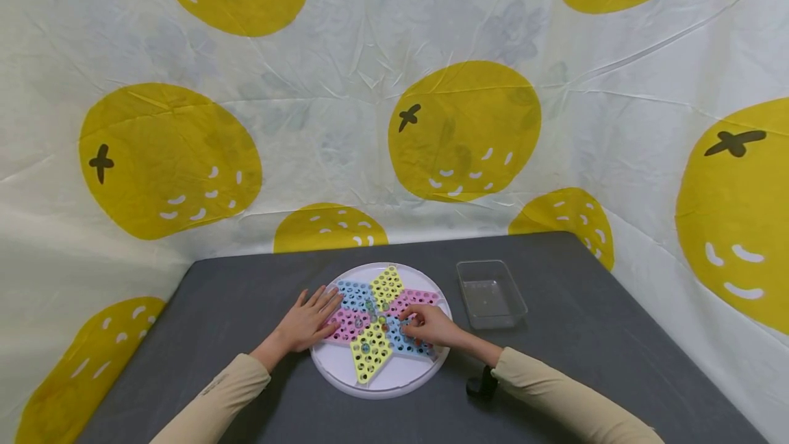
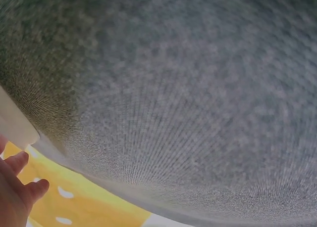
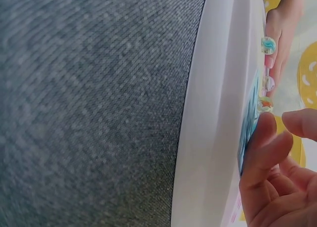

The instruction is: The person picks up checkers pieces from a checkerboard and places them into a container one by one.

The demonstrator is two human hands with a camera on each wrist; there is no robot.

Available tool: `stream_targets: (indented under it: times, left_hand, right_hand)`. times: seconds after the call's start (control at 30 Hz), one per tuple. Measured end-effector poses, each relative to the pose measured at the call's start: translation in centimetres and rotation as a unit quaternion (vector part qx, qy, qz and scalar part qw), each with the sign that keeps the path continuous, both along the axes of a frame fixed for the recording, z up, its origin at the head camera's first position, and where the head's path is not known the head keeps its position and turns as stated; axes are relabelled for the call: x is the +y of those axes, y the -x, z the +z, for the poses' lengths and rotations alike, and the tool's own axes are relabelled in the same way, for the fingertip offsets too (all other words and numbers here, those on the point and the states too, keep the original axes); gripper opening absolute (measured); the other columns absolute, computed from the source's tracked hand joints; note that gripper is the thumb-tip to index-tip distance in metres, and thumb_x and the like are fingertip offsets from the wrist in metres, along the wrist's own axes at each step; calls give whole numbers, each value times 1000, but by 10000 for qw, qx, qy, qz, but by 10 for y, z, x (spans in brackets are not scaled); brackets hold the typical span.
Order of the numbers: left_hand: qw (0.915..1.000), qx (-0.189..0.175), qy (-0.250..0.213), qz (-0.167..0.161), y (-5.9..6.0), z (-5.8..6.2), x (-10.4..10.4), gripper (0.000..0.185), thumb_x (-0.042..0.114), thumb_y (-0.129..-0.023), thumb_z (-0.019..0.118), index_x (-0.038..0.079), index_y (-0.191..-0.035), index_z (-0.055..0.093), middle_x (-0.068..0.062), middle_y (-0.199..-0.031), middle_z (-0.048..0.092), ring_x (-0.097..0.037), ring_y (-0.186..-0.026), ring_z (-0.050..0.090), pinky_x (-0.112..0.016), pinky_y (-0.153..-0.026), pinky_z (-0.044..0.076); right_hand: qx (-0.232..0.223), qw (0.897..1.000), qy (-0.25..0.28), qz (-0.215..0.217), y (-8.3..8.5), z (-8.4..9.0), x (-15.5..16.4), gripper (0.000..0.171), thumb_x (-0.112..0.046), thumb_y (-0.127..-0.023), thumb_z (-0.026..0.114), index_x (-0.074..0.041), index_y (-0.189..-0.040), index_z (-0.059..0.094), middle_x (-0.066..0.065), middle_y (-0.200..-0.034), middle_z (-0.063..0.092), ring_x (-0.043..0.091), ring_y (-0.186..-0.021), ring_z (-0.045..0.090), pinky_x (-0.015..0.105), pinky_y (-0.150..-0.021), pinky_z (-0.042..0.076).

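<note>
A round white board (image 1: 382,389) lies on the grey table (image 1: 246,293), carrying a six-pointed star of blue, pink and yellow perforated fields. Several glass marbles (image 1: 365,347) sit in holes near the star's centre. My left hand (image 1: 311,317) rests flat on the board's left side, fingers straight over the pink and blue fields. My right hand (image 1: 411,322) hovers with curled fingers over the right blue field, tips at the board. In the right wrist view the right hand (image 3: 280,138) shows thumb and forefinger apart with nothing between them, beside the board (image 3: 213,113) and marbles (image 3: 268,45).
A clear rectangular plastic container (image 1: 491,293) stands right of the board, with nothing seen inside. A small black object (image 1: 481,386) lies by my right wrist. A cloth printed with yellow fruit hangs around the table. The left wrist view shows mostly table cloth (image 2: 173,88).
</note>
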State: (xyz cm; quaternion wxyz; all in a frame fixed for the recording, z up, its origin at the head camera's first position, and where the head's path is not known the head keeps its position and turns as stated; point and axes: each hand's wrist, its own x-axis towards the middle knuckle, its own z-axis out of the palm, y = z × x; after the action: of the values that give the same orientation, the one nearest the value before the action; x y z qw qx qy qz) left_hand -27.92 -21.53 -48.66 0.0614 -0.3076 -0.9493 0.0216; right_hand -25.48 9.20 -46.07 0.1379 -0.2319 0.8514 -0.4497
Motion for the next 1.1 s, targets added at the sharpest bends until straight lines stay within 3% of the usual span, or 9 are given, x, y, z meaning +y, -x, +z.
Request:
stream_targets:
  times: [0.37, 1.1]
  left_hand:
    - [9998, -106, -162, 20, -2, -2, 1, 58, 44, -92, 37, 13, -140, 28, -9, -147, 27, -35, -135, 21, -59, -102, 19]
    - [9995, -220, -219, 91, -2, -7, -1, 59, 49, -92, 32, 19, -142, 23, -5, -149, 22, -33, -136, 18, -60, -103, 17]
  right_hand:
    - [306, 9995, -96, 31, -1, -1, -2, 20, -10, -79, 64, 1, -94, 60, 4, -59, 57, 10, -48, 51, 18, -46, 38]
    - [393, 9991, -149, -90, 2, -9, -3, 17, -9, -76, 66, -1, -90, 62, 2, -59, 55, 7, -44, 48, 19, -44, 39]
